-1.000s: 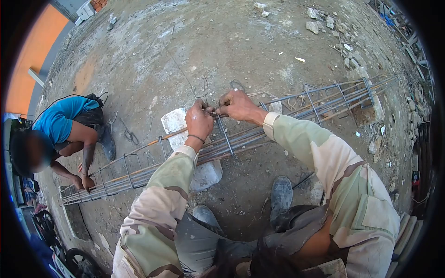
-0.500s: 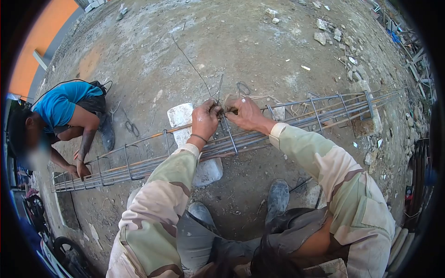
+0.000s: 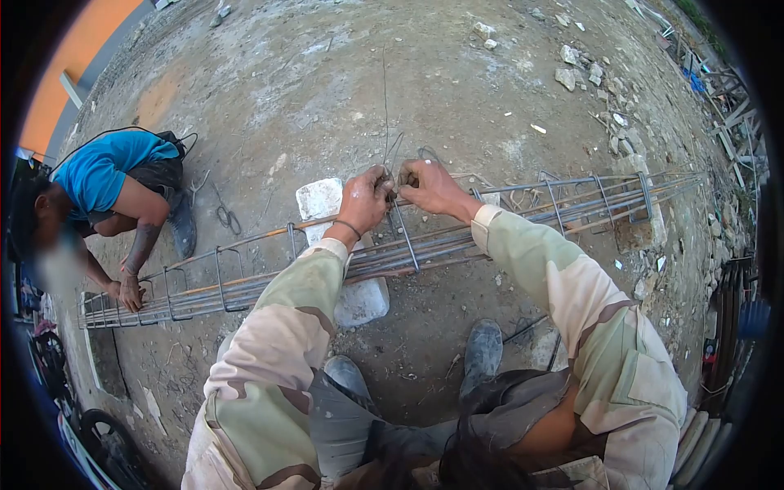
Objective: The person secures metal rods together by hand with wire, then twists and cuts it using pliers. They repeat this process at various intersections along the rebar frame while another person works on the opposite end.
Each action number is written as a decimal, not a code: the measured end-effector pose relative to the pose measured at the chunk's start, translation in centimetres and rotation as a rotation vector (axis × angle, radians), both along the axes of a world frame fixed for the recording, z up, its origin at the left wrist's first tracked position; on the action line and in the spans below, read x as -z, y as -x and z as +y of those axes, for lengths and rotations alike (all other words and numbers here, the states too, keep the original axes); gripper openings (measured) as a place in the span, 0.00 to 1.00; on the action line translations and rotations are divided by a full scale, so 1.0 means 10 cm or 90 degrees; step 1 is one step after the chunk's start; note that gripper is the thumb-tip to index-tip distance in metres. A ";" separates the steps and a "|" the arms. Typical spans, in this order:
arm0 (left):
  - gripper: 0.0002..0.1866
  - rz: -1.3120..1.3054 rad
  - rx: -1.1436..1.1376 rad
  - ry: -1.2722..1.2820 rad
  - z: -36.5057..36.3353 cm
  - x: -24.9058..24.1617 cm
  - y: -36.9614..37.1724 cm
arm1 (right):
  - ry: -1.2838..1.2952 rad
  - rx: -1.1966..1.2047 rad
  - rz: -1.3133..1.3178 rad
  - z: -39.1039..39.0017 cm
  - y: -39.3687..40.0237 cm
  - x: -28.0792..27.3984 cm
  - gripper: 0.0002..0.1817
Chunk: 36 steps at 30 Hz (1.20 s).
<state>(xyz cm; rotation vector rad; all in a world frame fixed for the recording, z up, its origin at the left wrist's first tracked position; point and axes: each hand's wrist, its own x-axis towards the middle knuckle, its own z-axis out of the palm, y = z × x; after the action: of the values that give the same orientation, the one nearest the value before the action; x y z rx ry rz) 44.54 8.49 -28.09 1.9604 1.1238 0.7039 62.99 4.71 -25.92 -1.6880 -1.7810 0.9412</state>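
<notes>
A long rebar cage of rusty bars and square stirrups lies across the ground in front of me. Over its far top bar, my left hand is closed in a pinch on thin tie wire, whose long free end sticks up away from me. Close beside it, my right hand is also pinched shut on the wire at the same spot. Just below the hands, a stirrup crosses the bars. My fingers hide the exact point where wire and bar meet.
White blocks prop the cage. A co-worker in a blue shirt crouches at its left end, hands on the bars. Pliers-like tools and a wire coil lie on the dirt. Rubble is scattered at the upper right.
The wire's free end has swung from leaning left to nearly upright. My hands stay together at the same stirrup. The co-worker's hands have shifted slightly along the cage's left end.
</notes>
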 end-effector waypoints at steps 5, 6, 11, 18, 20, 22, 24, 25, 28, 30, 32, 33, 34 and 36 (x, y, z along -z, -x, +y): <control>0.10 0.047 0.026 0.013 0.09 0.06 0.05 | 0.120 0.075 0.152 0.19 -0.02 0.16 0.11; 0.10 0.049 0.031 0.010 0.09 0.06 0.04 | 0.183 0.115 0.197 0.17 0.02 0.04 0.08; 0.15 -0.014 0.008 0.198 0.01 -0.17 -0.03 | 0.214 0.157 0.219 0.22 -0.02 0.17 0.09; 0.18 0.066 -0.005 0.009 0.08 0.01 -0.07 | -0.132 0.019 0.025 -0.18 0.03 0.05 0.09; 0.21 0.162 0.018 0.057 0.10 -0.09 -0.06 | -0.305 -0.041 -0.036 -0.29 0.05 0.09 0.10; 0.20 0.135 0.007 0.031 0.10 -0.01 -0.06 | -0.371 -0.063 -0.076 -0.42 0.09 0.08 0.08; 0.18 0.107 -0.013 0.005 0.13 0.07 -0.02 | -0.408 -0.124 -0.133 -0.44 0.08 0.04 0.05; 0.18 0.080 -0.019 0.044 0.14 0.11 -0.01 | -0.407 -0.130 -0.133 -0.46 0.08 0.03 0.05; 0.18 0.037 -0.021 0.099 0.10 0.00 0.01 | -0.446 -0.145 -0.149 -0.58 0.11 -0.08 0.05; 0.18 0.020 -0.016 0.115 0.10 0.04 0.04 | -0.435 -0.072 -0.152 -0.69 0.16 -0.11 0.07; 0.17 -0.035 0.010 0.110 0.13 0.16 0.06 | -0.377 -0.034 -0.170 -0.77 0.18 -0.07 0.08; 0.17 -0.037 0.009 0.111 0.10 0.18 0.07 | -0.320 0.006 -0.185 -0.79 0.19 -0.05 0.09; 0.17 -0.085 0.007 0.115 0.06 0.20 0.08 | -0.319 0.006 -0.186 -0.79 0.20 0.01 0.09; 0.16 -0.131 0.004 0.119 0.01 0.11 0.11 | -0.200 0.117 -0.106 -0.75 0.28 0.09 0.08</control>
<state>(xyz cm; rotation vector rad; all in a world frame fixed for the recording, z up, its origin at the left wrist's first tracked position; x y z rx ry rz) 43.49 8.57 -29.17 1.6924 1.0198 0.7512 60.15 -2.76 -26.85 -1.7265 -1.7327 0.4274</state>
